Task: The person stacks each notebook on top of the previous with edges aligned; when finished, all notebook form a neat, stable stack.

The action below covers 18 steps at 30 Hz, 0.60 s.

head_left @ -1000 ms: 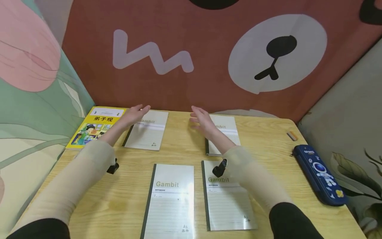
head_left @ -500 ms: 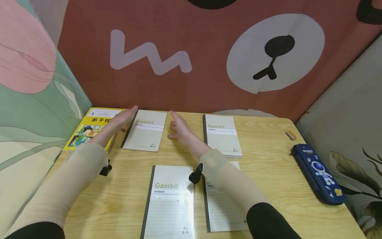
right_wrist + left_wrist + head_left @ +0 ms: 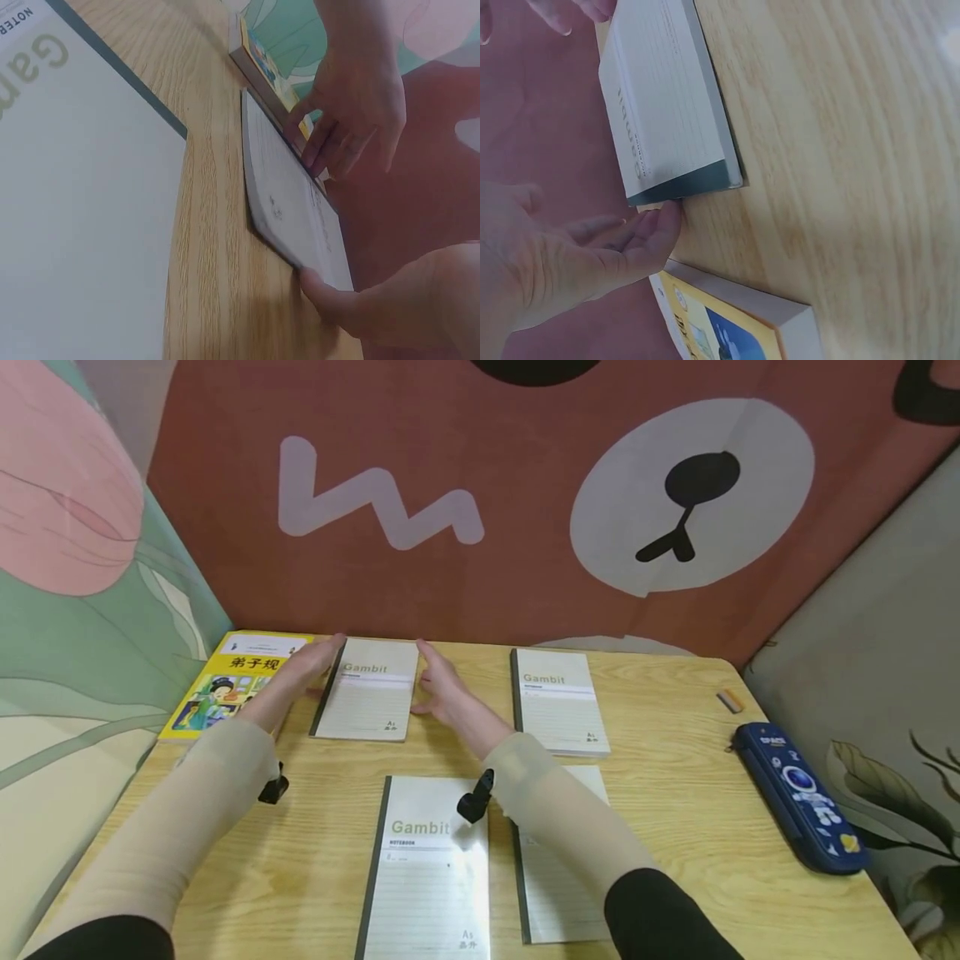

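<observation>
A pale Gambit notebook [image 3: 367, 693] with a dark spine lies flat at the back of the table, between the two hands. At its spine side is my left hand [image 3: 303, 668]; in the left wrist view the left fingertips [image 3: 667, 217] touch the spine. On the opposite side my right hand [image 3: 446, 689] has its thumb [image 3: 322, 296] against the notebook's edge, as the right wrist view shows. Neither hand wraps round the notebook. Left of it lies a yellow picture-covered book [image 3: 225, 693], partly hidden by the left forearm.
Another Gambit notebook [image 3: 558, 710] lies at the back, right of the right hand. Two more lie in front: one at the middle [image 3: 427, 893], one [image 3: 558, 893] partly under the right arm. A blue pencil case [image 3: 802, 797] and an eraser [image 3: 730, 701] are at the right.
The right hand has moved left from the back right notebook to the back left one. The left hand has lowered to its spine. That notebook has turned and shifted slightly right.
</observation>
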Available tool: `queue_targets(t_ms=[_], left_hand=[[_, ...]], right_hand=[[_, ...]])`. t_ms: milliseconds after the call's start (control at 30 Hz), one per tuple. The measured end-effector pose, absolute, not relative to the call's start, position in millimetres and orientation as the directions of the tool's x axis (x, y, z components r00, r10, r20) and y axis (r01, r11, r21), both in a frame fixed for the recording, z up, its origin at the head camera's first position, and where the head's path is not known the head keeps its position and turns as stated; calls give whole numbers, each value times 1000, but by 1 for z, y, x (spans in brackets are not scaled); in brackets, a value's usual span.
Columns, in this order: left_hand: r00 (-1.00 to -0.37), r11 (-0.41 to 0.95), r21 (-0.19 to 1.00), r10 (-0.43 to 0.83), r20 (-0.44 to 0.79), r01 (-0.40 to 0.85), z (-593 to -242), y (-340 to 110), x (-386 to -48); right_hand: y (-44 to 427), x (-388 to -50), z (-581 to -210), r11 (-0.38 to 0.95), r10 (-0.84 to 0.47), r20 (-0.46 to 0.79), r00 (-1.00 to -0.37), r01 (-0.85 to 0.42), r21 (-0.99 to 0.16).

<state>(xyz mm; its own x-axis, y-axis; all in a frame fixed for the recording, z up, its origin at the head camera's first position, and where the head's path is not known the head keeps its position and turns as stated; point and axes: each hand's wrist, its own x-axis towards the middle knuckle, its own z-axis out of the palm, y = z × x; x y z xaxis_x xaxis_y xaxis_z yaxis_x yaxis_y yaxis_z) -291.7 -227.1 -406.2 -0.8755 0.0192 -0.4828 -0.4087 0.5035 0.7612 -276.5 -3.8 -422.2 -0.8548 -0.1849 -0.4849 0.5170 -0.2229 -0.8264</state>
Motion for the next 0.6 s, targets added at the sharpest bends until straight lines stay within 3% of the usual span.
queue_targets(t_ms=[333, 600], left_hand=[[-860, 452, 738, -163, -484, -501, -420, -230, -297], [-916, 501, 795, 14, -402, -341, -416, -228, -292]], right_hand=[[2, -286, -437, -207, -197, -520, -831, 554, -807], [13, -286, -447, -67, -173, -375, -911, 391, -918]])
